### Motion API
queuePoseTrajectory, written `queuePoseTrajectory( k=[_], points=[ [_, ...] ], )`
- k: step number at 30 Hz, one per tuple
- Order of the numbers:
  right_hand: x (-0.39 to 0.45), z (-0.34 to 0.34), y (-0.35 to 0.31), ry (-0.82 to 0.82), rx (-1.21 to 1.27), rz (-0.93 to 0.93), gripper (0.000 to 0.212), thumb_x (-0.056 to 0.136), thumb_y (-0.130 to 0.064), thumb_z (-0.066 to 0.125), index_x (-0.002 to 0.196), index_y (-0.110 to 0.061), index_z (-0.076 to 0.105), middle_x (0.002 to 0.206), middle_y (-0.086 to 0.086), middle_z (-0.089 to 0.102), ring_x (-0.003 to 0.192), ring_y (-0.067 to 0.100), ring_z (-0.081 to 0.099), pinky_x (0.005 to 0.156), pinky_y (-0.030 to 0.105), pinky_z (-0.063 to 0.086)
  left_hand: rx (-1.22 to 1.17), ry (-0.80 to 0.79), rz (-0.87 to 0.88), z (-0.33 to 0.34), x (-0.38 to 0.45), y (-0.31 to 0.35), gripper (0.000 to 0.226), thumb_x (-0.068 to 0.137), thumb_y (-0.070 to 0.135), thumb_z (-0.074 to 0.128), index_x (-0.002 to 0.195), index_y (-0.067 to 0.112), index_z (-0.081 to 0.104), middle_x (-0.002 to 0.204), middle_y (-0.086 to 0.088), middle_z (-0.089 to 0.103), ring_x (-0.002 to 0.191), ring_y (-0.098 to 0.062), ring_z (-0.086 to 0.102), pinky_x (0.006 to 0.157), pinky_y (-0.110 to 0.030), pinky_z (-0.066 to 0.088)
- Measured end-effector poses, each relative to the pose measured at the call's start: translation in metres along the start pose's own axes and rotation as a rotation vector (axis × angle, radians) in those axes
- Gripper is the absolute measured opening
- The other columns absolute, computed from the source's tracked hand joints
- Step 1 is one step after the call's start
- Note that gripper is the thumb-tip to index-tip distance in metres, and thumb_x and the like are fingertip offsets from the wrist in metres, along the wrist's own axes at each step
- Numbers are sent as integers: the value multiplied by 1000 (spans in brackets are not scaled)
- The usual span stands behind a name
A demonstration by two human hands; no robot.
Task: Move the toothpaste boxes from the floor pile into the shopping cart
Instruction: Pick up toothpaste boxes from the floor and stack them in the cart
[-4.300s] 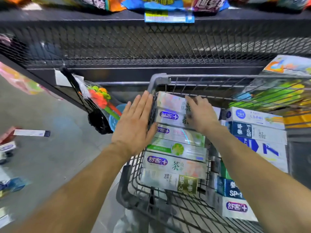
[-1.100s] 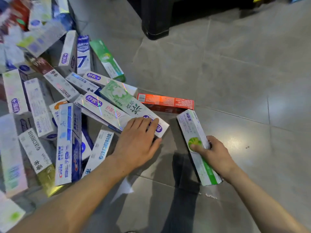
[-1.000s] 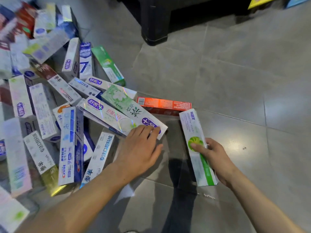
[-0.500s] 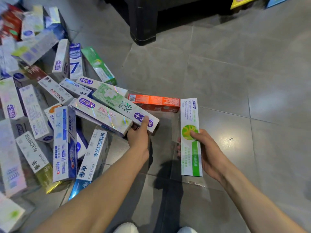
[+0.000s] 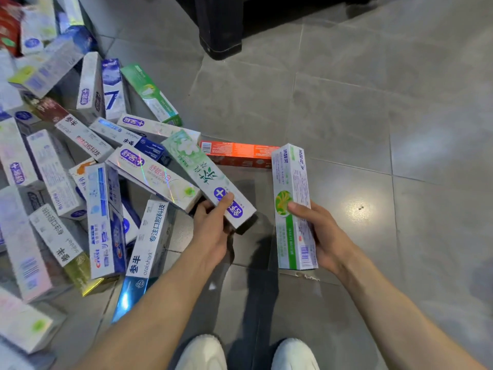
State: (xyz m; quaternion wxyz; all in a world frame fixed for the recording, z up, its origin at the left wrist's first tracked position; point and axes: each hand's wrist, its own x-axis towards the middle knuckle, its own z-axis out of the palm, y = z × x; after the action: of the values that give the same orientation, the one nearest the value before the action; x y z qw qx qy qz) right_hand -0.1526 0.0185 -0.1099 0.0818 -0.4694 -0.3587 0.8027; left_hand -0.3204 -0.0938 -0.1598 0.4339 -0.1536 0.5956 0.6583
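While the floor pile [image 5: 66,166] of toothpaste boxes sprawls over the left of the grey tiled floor [image 5: 346,116], its boxes lie crossed at many angles, some flat and some propped on others. Near its front edge a blue and white box [image 5: 105,222] and a white box with a blue end [image 5: 149,241] lie side by side with their long axes running roughly toward and away from the person. Right of these, the left hand [image 5: 213,231] grips the near end of a pale green tea box [image 5: 205,174], thumb on the top face and fingers curled beneath; this box slants from upper left down to lower right, its far end still among the pile. Beyond it an orange box [image 5: 237,154] lies flat on the floor with its long axis running left to right. Just right of that, the right hand [image 5: 322,233] holds a white and green box [image 5: 292,206] clear of the floor, thumb across the front face and fingers wrapped behind, the box's long axis pointing away from the person. A black shelf base [image 5: 221,25] stands at the top, and two white shoes [image 5: 248,353] show at the bottom edge.
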Motion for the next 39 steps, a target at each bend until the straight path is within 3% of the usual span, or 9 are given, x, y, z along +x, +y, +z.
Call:
queuePoseTrajectory(
  k=[4, 8, 11, 15, 20, 23, 30, 34, 39],
  points=[
    [-35, 22, -16, 75, -24, 61, 55, 67, -25, 85, 112, -6, 59, 77, 14, 67, 66, 27, 64, 61, 36, 59, 84, -132, -40, -4, -55, 24, 31, 88, 8, 74, 110, 8, 53, 102, -12, 75, 84, -22, 74, 71, -39, 62],
    [-98, 50, -57, 120, 78, 45, 65, 65, -13, 87, 119, -9, 51, 92, 19, 69, 74, 33, 67, 58, 37, 60, 245, -206, -82, 7, -131, 80, 60, 75, 15, 83, 125, 5, 52, 113, -15, 73, 93, -28, 73, 85, -48, 59],
    [-159, 70, -110, 130, 107, 25, 49, 77, -14, 75, 117, -10, 47, 94, 21, 67, 72, 31, 66, 56, 37, 60, 331, -254, -94, 28, -194, 137, 49, 79, 10, 82, 119, 8, 53, 112, -16, 73, 89, -26, 73, 78, -43, 61],
    [-254, 98, -199, 118, 107, -12, 41, 75, -19, 74, 109, -15, 51, 85, 13, 66, 71, 25, 64, 69, 40, 57, 391, -357, -97, 74, -293, 227, 40, 86, -1, 70, 118, 17, 55, 101, -10, 76, 80, -23, 72, 65, -35, 60],
    [-388, 133, -322, 9, 147, -133, 50, 75, -21, 65, 123, -23, 52, 122, 16, 68, 104, 33, 66, 90, 51, 55, 437, -420, -82, 143, -434, 343, 45, 76, 2, 70, 117, 15, 57, 102, -16, 71, 77, -24, 68, 63, -33, 56],
    [-468, 157, -389, -15, 112, -237, 59, 79, -18, 73, 131, -22, 47, 124, 15, 69, 109, 38, 68, 86, 51, 59, 395, -447, -24, 183, -518, 401, 53, 63, 8, 65, 115, 11, 56, 102, -17, 71, 79, -26, 69, 67, -38, 58],
    [-621, 202, -472, 194, 5, -520, 68, 72, -16, 81, 131, -26, 50, 113, 10, 74, 101, 36, 71, 87, 53, 58, 362, -626, 101, 232, -667, 479, 54, 76, 18, 75, 126, 16, 53, 105, -14, 75, 88, -32, 74, 70, -44, 61],
    [-678, 217, -474, 325, 22, -665, 63, 79, -6, 78, 130, -30, 51, 116, 5, 73, 101, 28, 73, 79, 40, 60, 413, -716, 130, 247, -712, 496, 44, 89, 24, 76, 125, 14, 53, 110, -15, 74, 97, -37, 73, 85, -58, 58],
    [-735, 237, -445, 630, 128, -778, 59, 85, -3, 75, 124, -40, 51, 105, -6, 76, 97, 21, 74, 76, 33, 61, 557, -872, 111, 252, -745, 493, 49, 76, 27, 84, 115, 15, 58, 104, -11, 76, 94, -35, 73, 87, -59, 57]
  ],
)
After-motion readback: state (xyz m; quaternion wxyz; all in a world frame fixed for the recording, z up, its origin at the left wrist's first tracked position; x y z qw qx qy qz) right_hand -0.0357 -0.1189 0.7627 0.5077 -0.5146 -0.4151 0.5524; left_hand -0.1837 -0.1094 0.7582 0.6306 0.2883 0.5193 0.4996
